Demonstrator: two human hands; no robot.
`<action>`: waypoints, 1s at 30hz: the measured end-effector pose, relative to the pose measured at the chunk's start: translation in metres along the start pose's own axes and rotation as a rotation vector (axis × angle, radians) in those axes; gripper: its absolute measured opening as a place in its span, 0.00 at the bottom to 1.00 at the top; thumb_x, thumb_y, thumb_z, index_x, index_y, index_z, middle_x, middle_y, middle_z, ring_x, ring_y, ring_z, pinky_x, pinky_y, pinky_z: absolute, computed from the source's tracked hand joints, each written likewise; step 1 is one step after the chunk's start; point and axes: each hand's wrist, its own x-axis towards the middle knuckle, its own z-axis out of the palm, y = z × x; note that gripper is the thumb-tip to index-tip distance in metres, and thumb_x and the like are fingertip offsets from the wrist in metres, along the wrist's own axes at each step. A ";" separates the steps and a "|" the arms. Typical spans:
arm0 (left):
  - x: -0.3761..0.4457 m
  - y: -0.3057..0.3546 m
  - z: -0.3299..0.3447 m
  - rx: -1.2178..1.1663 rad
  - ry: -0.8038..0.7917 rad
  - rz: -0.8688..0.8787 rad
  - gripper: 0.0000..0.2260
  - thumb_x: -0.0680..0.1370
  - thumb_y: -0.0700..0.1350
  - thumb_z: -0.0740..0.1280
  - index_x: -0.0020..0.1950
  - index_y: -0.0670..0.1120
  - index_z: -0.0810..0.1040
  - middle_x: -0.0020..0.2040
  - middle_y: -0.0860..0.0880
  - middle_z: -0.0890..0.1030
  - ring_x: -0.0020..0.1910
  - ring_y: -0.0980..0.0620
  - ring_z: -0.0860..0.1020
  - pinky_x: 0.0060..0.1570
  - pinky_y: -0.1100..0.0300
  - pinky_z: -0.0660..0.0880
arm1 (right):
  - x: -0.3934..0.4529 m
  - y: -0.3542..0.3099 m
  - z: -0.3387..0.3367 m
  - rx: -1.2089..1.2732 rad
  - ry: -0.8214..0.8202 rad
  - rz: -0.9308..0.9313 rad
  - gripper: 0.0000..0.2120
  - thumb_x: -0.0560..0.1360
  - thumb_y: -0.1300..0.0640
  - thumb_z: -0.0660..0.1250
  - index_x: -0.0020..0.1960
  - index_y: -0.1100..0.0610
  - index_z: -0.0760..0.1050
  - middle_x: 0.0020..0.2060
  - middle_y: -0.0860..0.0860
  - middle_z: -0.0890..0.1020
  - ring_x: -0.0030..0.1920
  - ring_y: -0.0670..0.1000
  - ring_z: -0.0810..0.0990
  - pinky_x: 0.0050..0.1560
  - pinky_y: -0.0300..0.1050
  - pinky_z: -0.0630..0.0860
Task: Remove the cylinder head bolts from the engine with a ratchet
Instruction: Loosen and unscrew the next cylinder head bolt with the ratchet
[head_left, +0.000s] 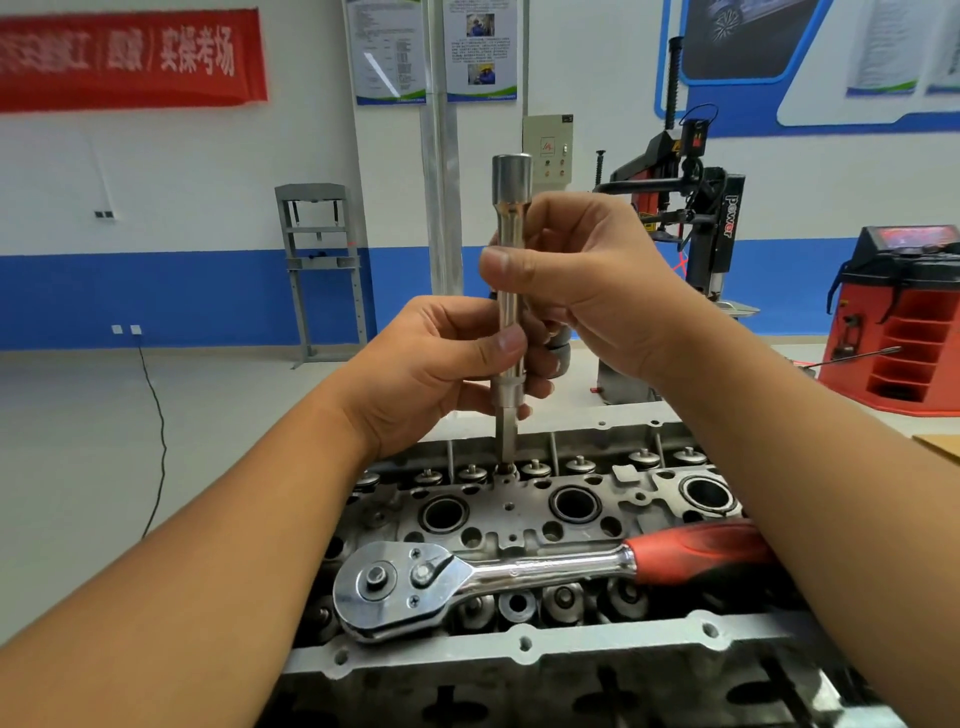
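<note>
A steel extension bar with a bit (511, 218) stands upright, its tip set in a bolt (506, 470) on the far row of the cylinder head (519, 512). My left hand (431, 374) pinches the bar's lower part between thumb and fingers. My right hand (587, 291) grips the bar higher up, thumb across its front. The bar's socket end sticks out above both hands. A ratchet (467, 574) with a red handle lies flat across the head, near my right forearm, with no hand on it.
The engine's near edge (519, 649) has a flange with bolt holes. Behind stand a grey press frame (322, 270), a black tyre machine (691, 208) and a red wheel balancer (904, 322). A black cable (156, 441) trails over the floor at left.
</note>
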 end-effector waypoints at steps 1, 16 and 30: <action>0.000 0.000 0.000 0.006 0.014 0.003 0.11 0.75 0.48 0.72 0.55 0.46 0.87 0.49 0.43 0.86 0.49 0.41 0.85 0.49 0.46 0.83 | 0.000 0.000 0.000 0.015 -0.017 0.000 0.08 0.72 0.59 0.76 0.44 0.63 0.79 0.35 0.62 0.76 0.25 0.47 0.70 0.27 0.40 0.66; 0.003 0.000 -0.001 0.024 0.097 0.039 0.25 0.74 0.47 0.77 0.61 0.32 0.74 0.48 0.46 0.86 0.47 0.46 0.86 0.41 0.53 0.82 | -0.002 -0.005 -0.003 0.063 -0.107 0.038 0.08 0.72 0.60 0.74 0.42 0.63 0.77 0.35 0.62 0.81 0.22 0.47 0.68 0.25 0.40 0.67; -0.006 0.008 -0.015 0.026 -0.069 0.014 0.20 0.73 0.45 0.78 0.59 0.35 0.80 0.50 0.40 0.85 0.51 0.41 0.85 0.47 0.50 0.82 | -0.001 -0.004 0.001 0.096 -0.113 0.046 0.08 0.72 0.60 0.76 0.37 0.56 0.77 0.27 0.50 0.77 0.22 0.47 0.67 0.26 0.41 0.65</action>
